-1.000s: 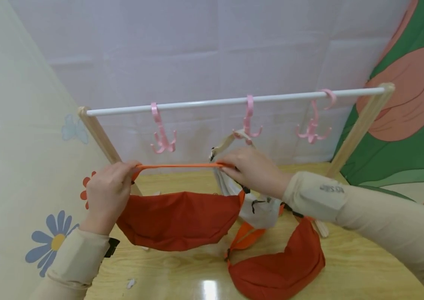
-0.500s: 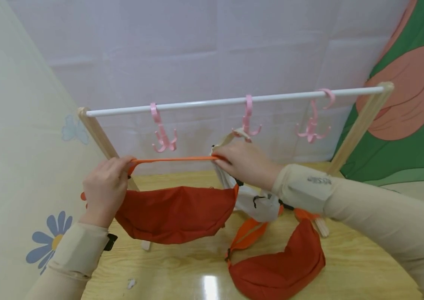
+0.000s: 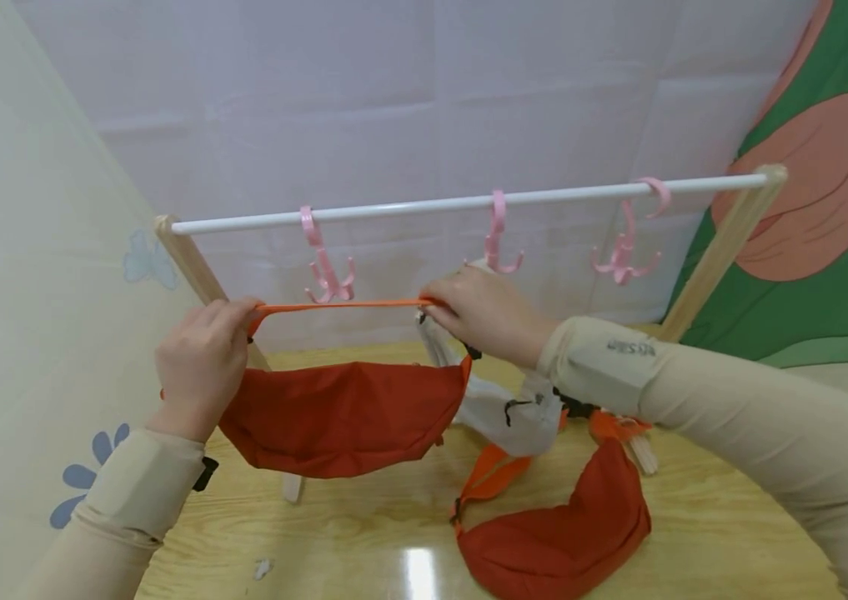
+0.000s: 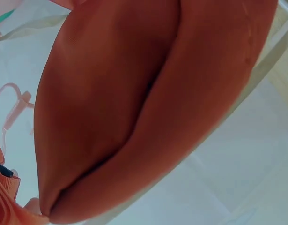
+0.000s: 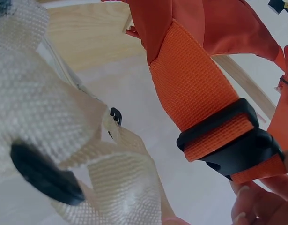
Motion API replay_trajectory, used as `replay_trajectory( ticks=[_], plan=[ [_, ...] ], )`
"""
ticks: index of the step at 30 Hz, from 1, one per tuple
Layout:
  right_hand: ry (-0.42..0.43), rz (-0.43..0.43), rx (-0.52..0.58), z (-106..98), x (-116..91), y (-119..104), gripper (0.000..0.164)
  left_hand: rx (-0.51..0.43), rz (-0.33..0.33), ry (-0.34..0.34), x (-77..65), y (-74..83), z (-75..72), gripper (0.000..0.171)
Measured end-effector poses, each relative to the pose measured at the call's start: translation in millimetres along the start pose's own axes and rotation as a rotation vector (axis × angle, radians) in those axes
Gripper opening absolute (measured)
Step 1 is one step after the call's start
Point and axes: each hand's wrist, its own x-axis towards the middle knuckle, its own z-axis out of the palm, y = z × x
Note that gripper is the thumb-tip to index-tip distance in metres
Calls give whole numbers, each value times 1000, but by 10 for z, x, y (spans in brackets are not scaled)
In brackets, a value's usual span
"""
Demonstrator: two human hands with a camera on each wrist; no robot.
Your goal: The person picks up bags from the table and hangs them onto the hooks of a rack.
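Both hands hold up a red waist bag point(image 3: 341, 417) by its orange strap point(image 3: 348, 305), which is drawn taut between them. My left hand point(image 3: 202, 358) grips the strap's left end, and my right hand point(image 3: 487, 312) pinches the right end. The bag's body hangs below in the head view and fills much of the left wrist view. A black buckle point(image 5: 232, 140) sits on the strap beside my right fingers. The left pink hook point(image 3: 329, 279) is just above the strap. Behind my right hand a whitish bag point(image 3: 506, 417) hangs at the middle pink hook point(image 3: 497, 237), its strap mostly hidden.
A white rod point(image 3: 408, 207) on wooden legs point(image 3: 720, 258) carries the hooks, including a right pink hook point(image 3: 622, 258). A second red waist bag point(image 3: 566, 533) lies on the wooden table point(image 3: 348, 542). A small whitish scrap point(image 3: 263, 569) lies at the front left.
Both hands have risen and shifted slightly left with the red waist bag, bringing its strap up to the left hook's lower prongs in the head view. The other bags stay in place.
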Motion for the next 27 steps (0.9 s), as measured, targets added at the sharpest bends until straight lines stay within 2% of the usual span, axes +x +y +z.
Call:
replay_trajectory(
  ticks=[9,20,27],
  plan=[
    [46,-29,-23,-11,37,3,17,25,-14,14,67,-23,4,10],
    [-26,53,-4,-72,91,-30,21,59,-8,16,127,-56,0,10],
    [-22,49,-17,-73,132,-39,21,67,-38,-2,192,-80,-10,11]
  ],
)
